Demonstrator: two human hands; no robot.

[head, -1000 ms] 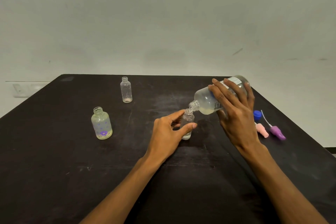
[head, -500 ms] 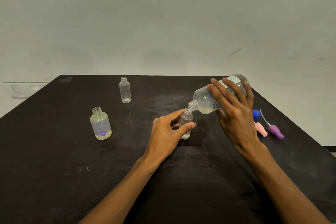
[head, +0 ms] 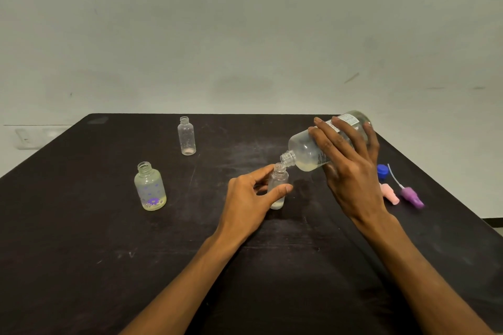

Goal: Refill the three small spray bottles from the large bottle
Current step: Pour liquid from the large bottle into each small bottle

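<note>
Three small bottles (head: 277, 187) | left hand (head: 245, 204) pinches one | right hand (head: 351, 171) grips large bottle (head: 307, 152)

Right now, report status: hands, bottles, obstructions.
Left hand steadying small bottle upright on table. Right hand tipping large bottle, neck at its mouth. Two other small bottles uncapped, apart. Nothing in the way.

Plenty of bare tabletop (head: 81, 253) up front and on the left. Only a flowered bottle (head: 150, 186) and a slim bottle (head: 186, 135) stood there, well apart. The right edge was tighter, with a blue cap (head: 383, 170) and two spray tops (head: 392, 194) bunched behind the right hand (head: 351, 171).
</note>
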